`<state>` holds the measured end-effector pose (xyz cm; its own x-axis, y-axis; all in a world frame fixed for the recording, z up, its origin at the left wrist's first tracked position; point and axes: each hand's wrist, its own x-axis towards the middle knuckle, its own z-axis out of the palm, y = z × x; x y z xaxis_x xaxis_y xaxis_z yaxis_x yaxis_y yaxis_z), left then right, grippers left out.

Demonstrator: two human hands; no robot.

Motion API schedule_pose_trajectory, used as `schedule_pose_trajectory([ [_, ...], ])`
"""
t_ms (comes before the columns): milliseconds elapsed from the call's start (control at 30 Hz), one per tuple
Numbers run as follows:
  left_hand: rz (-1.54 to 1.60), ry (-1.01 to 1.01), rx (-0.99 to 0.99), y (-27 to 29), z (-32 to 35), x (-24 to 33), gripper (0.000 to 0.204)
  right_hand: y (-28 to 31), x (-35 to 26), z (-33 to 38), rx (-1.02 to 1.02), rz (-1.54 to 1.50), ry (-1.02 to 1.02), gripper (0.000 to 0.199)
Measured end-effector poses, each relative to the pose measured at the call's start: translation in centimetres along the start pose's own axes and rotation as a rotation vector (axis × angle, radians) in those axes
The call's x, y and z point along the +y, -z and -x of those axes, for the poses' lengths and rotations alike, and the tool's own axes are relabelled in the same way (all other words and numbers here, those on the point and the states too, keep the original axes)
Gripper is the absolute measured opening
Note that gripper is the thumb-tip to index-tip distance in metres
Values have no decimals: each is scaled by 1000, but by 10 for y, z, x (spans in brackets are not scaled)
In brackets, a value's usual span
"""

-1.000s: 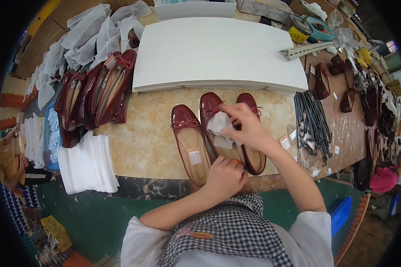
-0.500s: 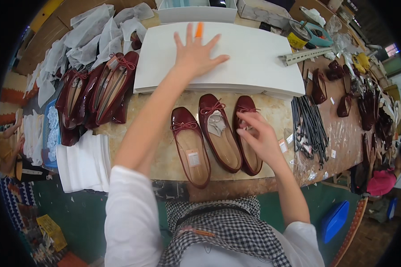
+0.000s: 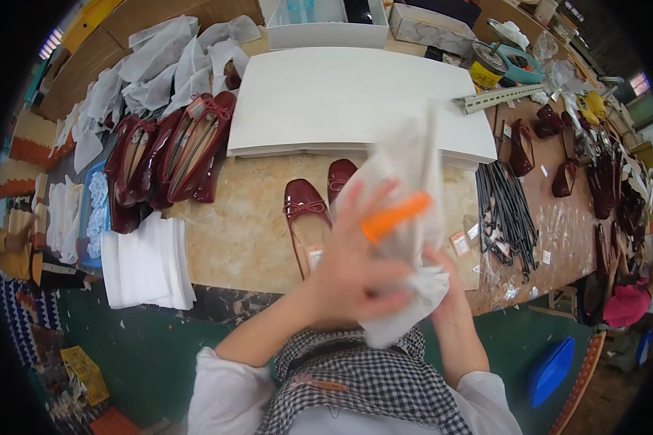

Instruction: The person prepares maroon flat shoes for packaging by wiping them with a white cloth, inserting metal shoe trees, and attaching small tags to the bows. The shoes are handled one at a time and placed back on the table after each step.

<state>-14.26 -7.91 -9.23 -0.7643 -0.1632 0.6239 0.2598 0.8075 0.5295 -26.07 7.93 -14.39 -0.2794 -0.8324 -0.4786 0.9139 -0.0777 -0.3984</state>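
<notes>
My left hand [image 3: 352, 272], with an orange cover on one finger, grips a sheet of white tissue paper [image 3: 406, 217] raised close to the camera. My right hand [image 3: 446, 286] is mostly hidden behind the sheet and holds its lower, crumpled end. Beneath them on the marble-patterned table [image 3: 239, 232] lies a dark red ballet flat [image 3: 305, 217]; a second one [image 3: 339, 176] shows only its toe beside it, the rest covered by the paper. A flat white box lid [image 3: 341, 98] lies just beyond the shoes.
Several dark red flats [image 3: 174, 152] pile at the left among white tissue wrappings [image 3: 152, 72]. A stack of white sheets [image 3: 145, 264] hangs at the table's front left. Black strips [image 3: 504, 214], small tags and more dark shoes [image 3: 559, 156] lie to the right.
My left hand has come back from the white lid with a tissue sheet and now holds it up with my right hand, covering the shoes that were in plain view.
</notes>
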Motion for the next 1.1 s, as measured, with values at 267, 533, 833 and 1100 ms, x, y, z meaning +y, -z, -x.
schedule_pose_trajectory([
  [267,-38,725,367,4,55,-10,39,-70,24,-8,-311,1336,747,81],
  [533,-257,657,-122,-6,112,-9,30,-52,30,-81,-137,1187,240,36],
  [833,-470,504,-323,-48,122,12,24,-41,108,-151,-162,2299,990,19],
  [1100,-490,448,-363,-52,116,15,48,-42,69,-155,-22,2023,728,51],
])
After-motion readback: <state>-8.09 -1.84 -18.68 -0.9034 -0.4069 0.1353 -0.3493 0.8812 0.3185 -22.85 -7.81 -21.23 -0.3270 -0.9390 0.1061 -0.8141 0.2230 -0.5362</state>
